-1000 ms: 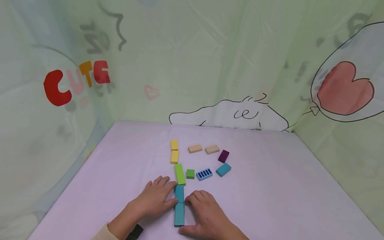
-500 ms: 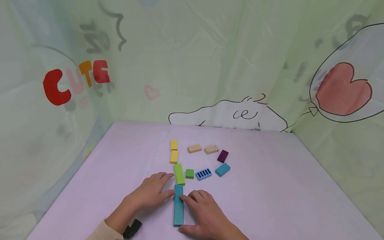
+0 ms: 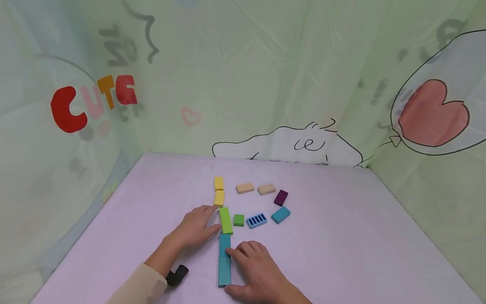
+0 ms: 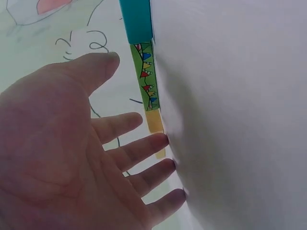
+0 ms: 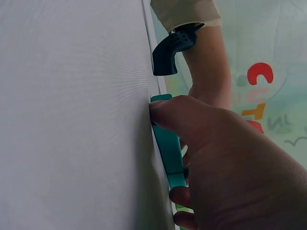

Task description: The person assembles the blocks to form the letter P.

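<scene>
Two teal blocks (image 3: 225, 259) lie end to end in the head view. My right hand (image 3: 262, 270) rests beside them, its index fingertip touching the row near the joint and its thumb at the near end. The right wrist view shows that thumb over the end of the teal block (image 5: 168, 151). My left hand (image 3: 195, 228) is at the left side of a light green block (image 3: 225, 220), thumb and fingers spread and fairly straight. In the left wrist view, the green block's printed bunting side (image 4: 146, 76) faces the palm, and nothing is held.
Two yellow blocks (image 3: 219, 191) continue the line away from me. Rightward lie a small green block (image 3: 238, 220), a striped blue block (image 3: 257, 220), another teal block (image 3: 281, 214), a purple block (image 3: 281, 197) and two tan blocks (image 3: 245, 188). A black wrist device (image 3: 177, 275) sits by the left sleeve.
My left hand has left the side of the teal blocks and moved forward beside the light green one. The right index fingertip has shifted slightly onto the teal row.
</scene>
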`<state>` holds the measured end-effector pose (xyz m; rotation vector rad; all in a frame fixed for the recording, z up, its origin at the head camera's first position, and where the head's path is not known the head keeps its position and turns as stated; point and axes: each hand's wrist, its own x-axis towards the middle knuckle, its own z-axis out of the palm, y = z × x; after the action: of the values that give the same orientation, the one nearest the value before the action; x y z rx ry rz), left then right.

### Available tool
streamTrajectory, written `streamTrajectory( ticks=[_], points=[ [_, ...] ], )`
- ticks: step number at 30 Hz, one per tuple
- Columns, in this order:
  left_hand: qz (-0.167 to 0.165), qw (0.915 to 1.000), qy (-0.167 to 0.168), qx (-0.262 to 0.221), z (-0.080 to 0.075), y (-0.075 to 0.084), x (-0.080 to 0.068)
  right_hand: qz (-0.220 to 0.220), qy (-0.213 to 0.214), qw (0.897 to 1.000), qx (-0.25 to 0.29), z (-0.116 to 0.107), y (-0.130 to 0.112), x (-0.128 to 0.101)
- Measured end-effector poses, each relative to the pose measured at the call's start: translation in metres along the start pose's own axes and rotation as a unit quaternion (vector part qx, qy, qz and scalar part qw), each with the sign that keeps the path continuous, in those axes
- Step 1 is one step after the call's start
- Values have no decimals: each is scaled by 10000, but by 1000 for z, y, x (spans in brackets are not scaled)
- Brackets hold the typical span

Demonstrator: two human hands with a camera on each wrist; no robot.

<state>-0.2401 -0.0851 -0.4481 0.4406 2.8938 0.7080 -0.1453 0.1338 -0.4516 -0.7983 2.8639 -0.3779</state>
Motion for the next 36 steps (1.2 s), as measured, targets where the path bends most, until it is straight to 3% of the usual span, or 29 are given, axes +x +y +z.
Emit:
streamTrajectory(
  ticks=[24,36],
  points=[
    [-88,9969,-16,787,0,13,11,46,-160,9999,-4,-1,-1,0],
    [145,9948,-405,927,-20,5,22,104,-210,9997,57,-2,-2,0]
  ],
)
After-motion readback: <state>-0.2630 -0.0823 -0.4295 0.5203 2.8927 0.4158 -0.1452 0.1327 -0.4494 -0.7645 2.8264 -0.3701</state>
